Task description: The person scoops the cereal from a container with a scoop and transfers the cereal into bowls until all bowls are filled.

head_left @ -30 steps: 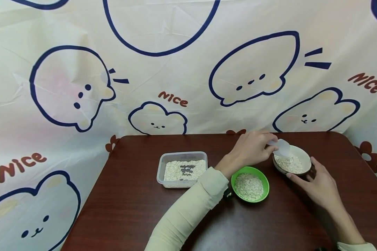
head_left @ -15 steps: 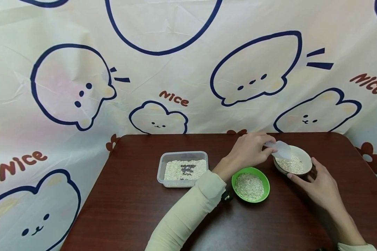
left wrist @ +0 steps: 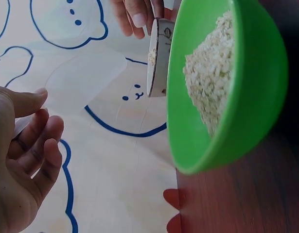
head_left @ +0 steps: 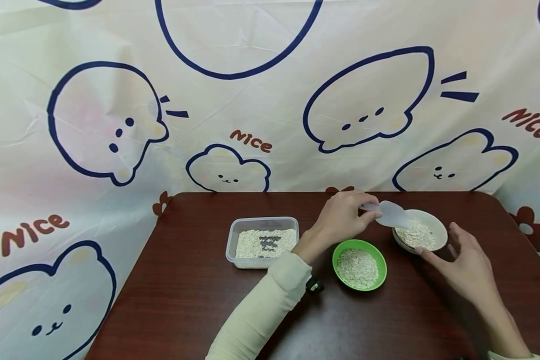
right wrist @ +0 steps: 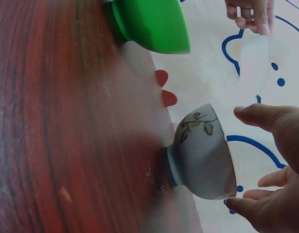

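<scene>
In the head view my left hand (head_left: 346,217) pinches the handle of a translucent white plastic scoop (head_left: 393,215), its broad head tilted down over the left rim of a white bowl (head_left: 438,227). Pale flakes like oats (head_left: 416,235) lie in that bowl. My right hand (head_left: 470,267) stands at the bowl's right side with thumb and fingers spread; in the right wrist view one fingertip (right wrist: 230,201) is right at the rim and the thumb (right wrist: 256,114) stands apart from it. Between the hands is a green bowl (head_left: 382,255) of similar flakes.
A clear plastic box (head_left: 231,245) with more flakes stands left of the green bowl. A small dark object (head_left: 314,285) shows beside the left cuff. A printed cloth (head_left: 234,100) hangs behind the brown table (head_left: 184,300).
My left hand has drawn the scoop left, from above the bowl's flakes to its left rim. The right hand has loosened from the white bowl and shifted slightly right.
</scene>
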Motion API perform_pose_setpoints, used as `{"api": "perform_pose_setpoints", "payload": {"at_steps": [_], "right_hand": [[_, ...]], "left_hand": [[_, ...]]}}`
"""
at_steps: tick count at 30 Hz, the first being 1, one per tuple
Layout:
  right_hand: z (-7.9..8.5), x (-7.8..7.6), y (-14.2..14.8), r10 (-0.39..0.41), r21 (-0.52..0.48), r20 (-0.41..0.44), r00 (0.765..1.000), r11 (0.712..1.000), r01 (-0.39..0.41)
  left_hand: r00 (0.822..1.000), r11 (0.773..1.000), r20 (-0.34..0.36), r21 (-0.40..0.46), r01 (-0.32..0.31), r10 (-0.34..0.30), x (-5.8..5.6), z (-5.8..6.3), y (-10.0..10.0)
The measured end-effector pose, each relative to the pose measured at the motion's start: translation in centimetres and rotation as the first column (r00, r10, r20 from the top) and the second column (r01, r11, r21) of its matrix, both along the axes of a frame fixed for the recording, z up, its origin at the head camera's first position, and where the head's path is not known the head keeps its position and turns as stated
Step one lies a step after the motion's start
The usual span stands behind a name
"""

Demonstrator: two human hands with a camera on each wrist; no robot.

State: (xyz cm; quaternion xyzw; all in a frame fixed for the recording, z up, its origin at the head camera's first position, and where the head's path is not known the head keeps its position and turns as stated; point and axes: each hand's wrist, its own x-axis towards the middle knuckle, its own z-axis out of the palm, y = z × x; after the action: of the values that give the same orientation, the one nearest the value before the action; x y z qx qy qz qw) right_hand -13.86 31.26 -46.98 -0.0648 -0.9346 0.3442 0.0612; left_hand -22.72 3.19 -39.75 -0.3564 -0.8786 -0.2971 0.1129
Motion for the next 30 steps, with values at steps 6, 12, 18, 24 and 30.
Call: {"api": "perform_pose_setpoints", "payload": {"at_steps": [6, 12, 18, 24, 30], "right_hand": [[0.5, 0.5, -0.6, 0.001, 0.033, -0.029, 1.0, 0.999, 0.0], [1.5, 1.1, -1.6, 0.029, 0.046, -0.084, 0.996, 0.999, -0.025], [2.4, 1.5, -2.8, 0.045, 0.056, -0.097, 0.994, 0.998, -0.04], [2.4, 1.8, -3.6, 0.068, 0.085, -0.088, 0.994, 0.995, -0.06], [2.2, 2.1, -4.5, 0.111, 0.073, -0.121, 0.986, 0.992, -0.102]], "left_hand": [[1.0, 0.998, 0.004, 0.063, -0.014, 0.014, 0.2, -0.2, -2.3], [1.0, 0.985, -0.001, 0.171, -0.011, 0.011, 0.5, -0.5, -5.0], [0.999, 0.968, 0.002, 0.248, -0.032, 0.033, 1.0, -1.0, -7.9], [0.997, 0.948, 0.005, 0.309, -0.074, 0.077, 1.7, -1.6, -10.5], [0.992, 0.926, 0.031, 0.355, -0.125, 0.123, 2.5, -1.9, -13.0]]}}
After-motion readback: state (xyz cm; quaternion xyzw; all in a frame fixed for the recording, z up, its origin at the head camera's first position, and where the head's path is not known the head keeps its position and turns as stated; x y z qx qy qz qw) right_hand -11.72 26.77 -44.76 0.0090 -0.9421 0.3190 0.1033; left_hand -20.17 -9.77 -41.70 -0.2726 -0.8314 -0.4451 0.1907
